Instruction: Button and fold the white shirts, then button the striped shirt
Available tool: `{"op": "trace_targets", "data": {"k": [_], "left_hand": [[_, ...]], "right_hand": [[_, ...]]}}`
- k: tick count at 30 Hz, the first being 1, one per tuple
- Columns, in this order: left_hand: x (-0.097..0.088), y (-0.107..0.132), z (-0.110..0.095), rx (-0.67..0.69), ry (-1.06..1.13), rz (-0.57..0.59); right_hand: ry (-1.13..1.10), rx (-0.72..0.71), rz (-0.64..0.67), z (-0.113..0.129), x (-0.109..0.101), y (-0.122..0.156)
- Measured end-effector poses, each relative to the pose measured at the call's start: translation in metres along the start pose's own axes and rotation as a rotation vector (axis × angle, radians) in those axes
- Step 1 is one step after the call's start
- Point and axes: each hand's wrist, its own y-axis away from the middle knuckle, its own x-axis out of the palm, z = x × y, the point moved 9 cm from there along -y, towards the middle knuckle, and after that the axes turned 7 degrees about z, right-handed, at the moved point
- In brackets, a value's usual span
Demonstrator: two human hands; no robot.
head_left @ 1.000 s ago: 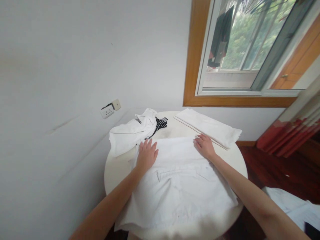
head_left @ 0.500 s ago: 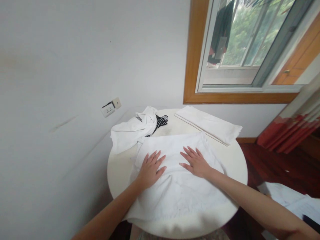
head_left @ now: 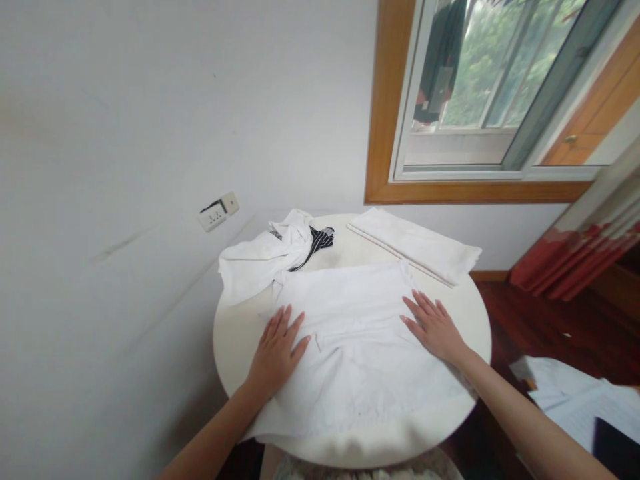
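A white cloth garment [head_left: 350, 360] is spread over the front of the round table, with wrinkles running across its middle. Its exact kind I cannot tell. My left hand [head_left: 276, 350] lies flat on its left side, fingers stretched out. On the right side of the same garment rests my right hand [head_left: 434, 327], palm down with fingers apart. Behind it to the left is a crumpled white garment [head_left: 265, 257] with a black-and-white striped cloth [head_left: 320, 241] partly under it. A folded white cloth [head_left: 417, 243] lies at the back right.
The round white table [head_left: 233, 347] stands near a wall with a socket [head_left: 213, 217]. A wood-framed window [head_left: 475, 192] is at upper right, beside a red and cream curtain [head_left: 560, 260]. Papers [head_left: 575, 393] and a dark object [head_left: 617, 450] sit at lower right.
Both hands have slid apart over the white garment, the left one toward its left edge and the right one toward its right edge. The cloth between them looks flatter.
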Motion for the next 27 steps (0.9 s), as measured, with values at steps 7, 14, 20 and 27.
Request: {"op": "trace_targets", "data": {"k": [7, 14, 20, 27], "left_hand": [[-0.018, 0.014, -0.010, 0.006, -0.025, -0.022], [-0.025, 0.041, -0.083, 0.446, 0.060, 0.117], [-0.024, 0.052, -0.088, 0.532, 0.091, 0.173], [-0.032, 0.056, -0.082, 0.513, 0.132, 0.151]], "right_hand": [[-0.143, -0.006, -0.073, 0.009, -0.035, 0.005], [-0.121, -0.310, 0.035, 0.119, -0.033, 0.044], [-0.144, -0.450, 0.045, 0.142, -0.024, 0.067], [-0.190, -0.448, 0.068, 0.122, -0.033, 0.074]]}}
